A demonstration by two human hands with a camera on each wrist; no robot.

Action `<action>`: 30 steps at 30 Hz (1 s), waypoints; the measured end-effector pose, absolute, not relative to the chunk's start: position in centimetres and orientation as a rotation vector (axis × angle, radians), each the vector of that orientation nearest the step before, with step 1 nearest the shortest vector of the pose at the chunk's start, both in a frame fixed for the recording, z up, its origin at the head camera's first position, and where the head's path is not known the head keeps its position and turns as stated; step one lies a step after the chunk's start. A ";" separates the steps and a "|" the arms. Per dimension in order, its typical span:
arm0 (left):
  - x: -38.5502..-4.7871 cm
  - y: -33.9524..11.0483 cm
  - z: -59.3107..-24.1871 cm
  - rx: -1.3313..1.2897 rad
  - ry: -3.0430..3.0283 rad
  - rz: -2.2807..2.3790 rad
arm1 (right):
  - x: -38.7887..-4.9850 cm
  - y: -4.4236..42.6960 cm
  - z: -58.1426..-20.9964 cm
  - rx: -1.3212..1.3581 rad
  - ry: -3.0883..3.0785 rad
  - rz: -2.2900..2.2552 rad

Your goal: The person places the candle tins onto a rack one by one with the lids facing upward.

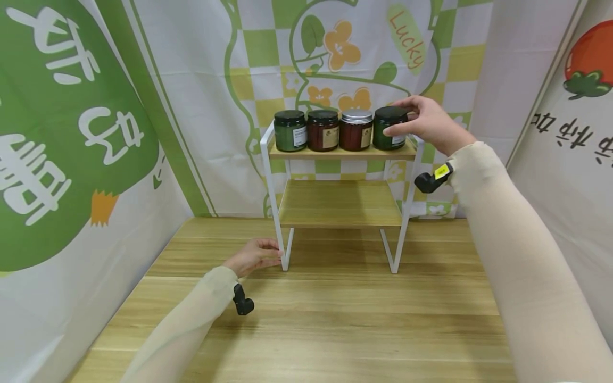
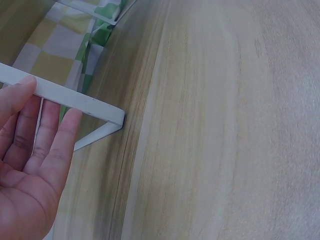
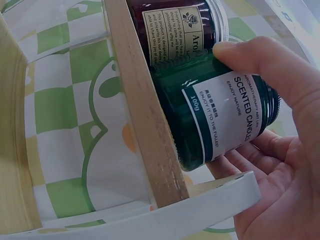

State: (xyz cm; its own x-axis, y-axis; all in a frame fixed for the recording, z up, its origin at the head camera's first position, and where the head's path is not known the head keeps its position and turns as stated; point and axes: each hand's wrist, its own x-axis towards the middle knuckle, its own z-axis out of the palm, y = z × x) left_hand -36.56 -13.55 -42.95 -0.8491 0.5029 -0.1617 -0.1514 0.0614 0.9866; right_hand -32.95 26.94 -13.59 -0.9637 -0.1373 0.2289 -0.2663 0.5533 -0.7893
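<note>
A two-tier shelf rack with white legs stands on the wooden table. On its top board, a row runs from left to right: a green scented candle jar, a brown jar with a black lid, a brown jar with a silver lid and a second green scented candle jar. My right hand grips that rightmost jar, thumb at its near side and fingers behind. Low at the front left leg, my left hand pinches the white bar between thumb and fingers.
The rack's lower board sits beneath the jars. Wooden table extends in front of the rack. Behind it hangs a green and white checked cloth, with printed cloth walls on the left and right.
</note>
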 end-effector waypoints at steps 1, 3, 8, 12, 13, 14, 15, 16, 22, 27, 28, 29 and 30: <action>-36.5 -13.6 -42.9 0.352 1.872 1.842 | -33.0 26.9 -13.6 0.344 -2.650 1.368; -36.5 -13.7 -42.9 0.378 1.857 1.848 | -33.0 27.0 -13.5 0.344 -2.661 1.356; -36.5 -13.9 -42.9 0.462 1.809 1.857 | -33.1 27.0 -13.5 0.348 -2.684 1.343; -36.6 -13.7 -43.0 0.386 1.848 1.854 | -33.1 27.0 -13.4 0.348 -2.702 1.330; -36.6 -13.6 -43.0 0.370 1.858 1.852 | -33.1 27.0 -13.4 0.349 -2.707 1.325; -36.7 -13.6 -43.0 0.357 1.864 1.851 | -33.1 27.0 -13.4 0.351 -2.711 1.322; -36.6 -13.5 -43.0 0.348 1.869 1.849 | -33.1 27.0 -13.3 0.354 -2.715 1.321; -36.6 -13.5 -43.0 0.348 1.873 1.847 | -33.1 27.0 -13.2 0.358 -2.719 1.320; -36.5 -13.6 -42.9 0.359 1.871 1.849 | -33.0 27.0 -13.1 0.364 -2.734 1.310; -36.6 -13.6 -42.9 0.346 1.881 1.848 | -33.1 27.0 -13.1 0.359 -2.744 1.303; -36.6 -13.6 -42.9 0.339 1.881 1.848 | -33.1 27.0 -13.1 0.361 -2.748 1.302; -36.6 -13.6 -42.9 0.342 1.881 1.845 | -33.2 27.0 -13.1 0.362 -2.753 1.298; -36.6 -13.5 -42.9 0.337 1.880 1.846 | -33.2 27.1 -13.0 0.364 -2.758 1.295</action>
